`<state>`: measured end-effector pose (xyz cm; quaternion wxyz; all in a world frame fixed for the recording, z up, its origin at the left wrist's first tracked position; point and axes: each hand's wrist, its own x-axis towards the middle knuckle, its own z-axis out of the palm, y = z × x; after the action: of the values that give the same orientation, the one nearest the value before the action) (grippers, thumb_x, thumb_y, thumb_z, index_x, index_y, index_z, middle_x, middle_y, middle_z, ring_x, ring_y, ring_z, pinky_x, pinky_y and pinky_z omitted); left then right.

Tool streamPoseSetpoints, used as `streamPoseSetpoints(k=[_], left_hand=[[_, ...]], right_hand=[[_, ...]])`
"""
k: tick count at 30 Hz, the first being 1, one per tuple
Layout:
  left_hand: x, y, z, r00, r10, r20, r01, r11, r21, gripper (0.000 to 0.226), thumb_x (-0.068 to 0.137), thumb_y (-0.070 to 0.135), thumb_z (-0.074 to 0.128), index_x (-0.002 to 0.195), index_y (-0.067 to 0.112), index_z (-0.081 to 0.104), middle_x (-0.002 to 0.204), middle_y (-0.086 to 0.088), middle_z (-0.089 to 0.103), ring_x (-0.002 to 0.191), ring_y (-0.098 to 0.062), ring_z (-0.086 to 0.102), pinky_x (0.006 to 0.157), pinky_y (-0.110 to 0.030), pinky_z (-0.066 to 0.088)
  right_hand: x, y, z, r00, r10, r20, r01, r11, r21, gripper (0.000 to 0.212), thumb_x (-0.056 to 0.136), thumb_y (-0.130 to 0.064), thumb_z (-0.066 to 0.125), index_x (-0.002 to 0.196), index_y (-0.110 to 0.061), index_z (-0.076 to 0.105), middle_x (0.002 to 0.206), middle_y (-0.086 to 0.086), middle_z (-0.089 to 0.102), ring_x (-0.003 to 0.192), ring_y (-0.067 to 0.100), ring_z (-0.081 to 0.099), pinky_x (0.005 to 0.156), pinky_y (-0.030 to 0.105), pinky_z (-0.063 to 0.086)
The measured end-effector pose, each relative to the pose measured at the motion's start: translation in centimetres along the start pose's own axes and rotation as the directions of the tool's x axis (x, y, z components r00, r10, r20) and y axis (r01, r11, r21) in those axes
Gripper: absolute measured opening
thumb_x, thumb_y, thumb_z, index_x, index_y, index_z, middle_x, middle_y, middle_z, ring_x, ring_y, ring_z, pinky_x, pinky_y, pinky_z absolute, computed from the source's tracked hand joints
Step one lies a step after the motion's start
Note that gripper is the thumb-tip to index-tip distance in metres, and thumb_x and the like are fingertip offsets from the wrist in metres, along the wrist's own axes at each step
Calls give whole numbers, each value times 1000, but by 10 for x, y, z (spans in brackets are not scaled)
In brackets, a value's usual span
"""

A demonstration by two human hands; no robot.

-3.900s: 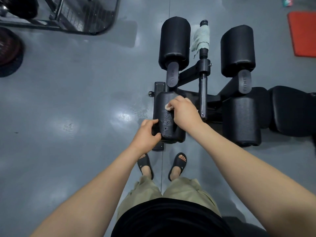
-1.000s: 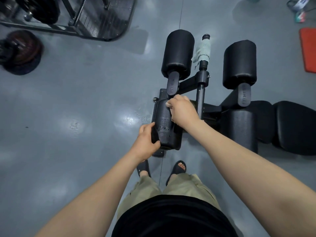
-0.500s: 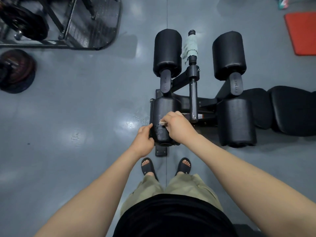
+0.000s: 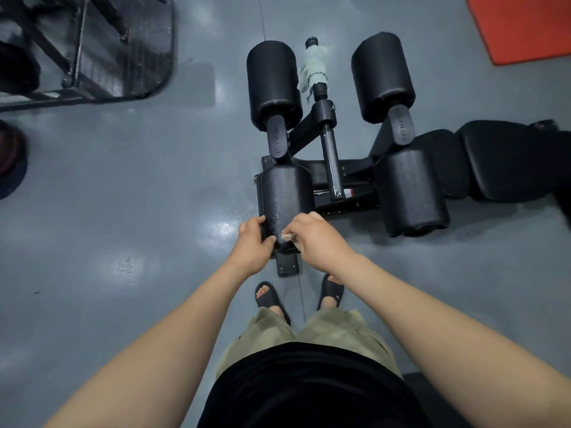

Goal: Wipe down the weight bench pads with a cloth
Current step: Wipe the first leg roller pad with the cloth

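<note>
Sliding nearer since the earlier frame, both hands now work the near end of the weight bench, at its left roller pad. The left hand grips the pad's near left edge, fingers curled round it. The right hand pinches a small cloth against the pad. Droplets remain farther up; steady, overlapping strokes with the roller kept from turning should clear them.

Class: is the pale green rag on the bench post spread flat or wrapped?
Wrapped: the rag hugs the post, one ragged end hanging loose.
</note>
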<state>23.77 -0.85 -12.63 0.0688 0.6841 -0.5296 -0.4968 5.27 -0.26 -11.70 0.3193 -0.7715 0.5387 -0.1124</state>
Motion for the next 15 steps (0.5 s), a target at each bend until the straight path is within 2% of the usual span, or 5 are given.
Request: streamPoseSetpoints(k=[3,7,12,15], left_hand=[[3,1,-2,1000,0,0,0,1000,14,55,98,20,62,146,11,37,146,-11,33,120,-24,57,109,-40,45],[9,0,-4,1000,-1,12,1,1000,12,53,93,20,66,140,12,41,143,-10,36,117,-26,59,106,-45,49],[13,-3,-5,1000,9,16,-8,1000,-8,64,75,40,62,132,17,42,139,-7,39,112,-26,63,102,-46,52],[14,-2,-6,1000,10,20,-10,1000,-29,54,86,29,68,131,15,42,141,-8,40,109,-24,65,98,-43,54]], right_hand=[[-8,-1,5,999,2,-46,-3,1000,-6,29,80,5,63,102,-14,71,98,3,63,87,26,49,75,44,52],[-22,-2,11,995,-23,-101,21,999,-25,34,77,8,66,104,-12,72,96,4,63,85,27,50,72,36,49],[-33,-5,23,993,-11,-122,4,998,-61,44,73,13,66,107,-15,68,98,0,59,89,24,45,72,39,52],[-39,-5,28,998,-26,-54,20,993,-113,43,74,12,64,107,-15,66,100,0,56,91,25,45,74,40,52]])
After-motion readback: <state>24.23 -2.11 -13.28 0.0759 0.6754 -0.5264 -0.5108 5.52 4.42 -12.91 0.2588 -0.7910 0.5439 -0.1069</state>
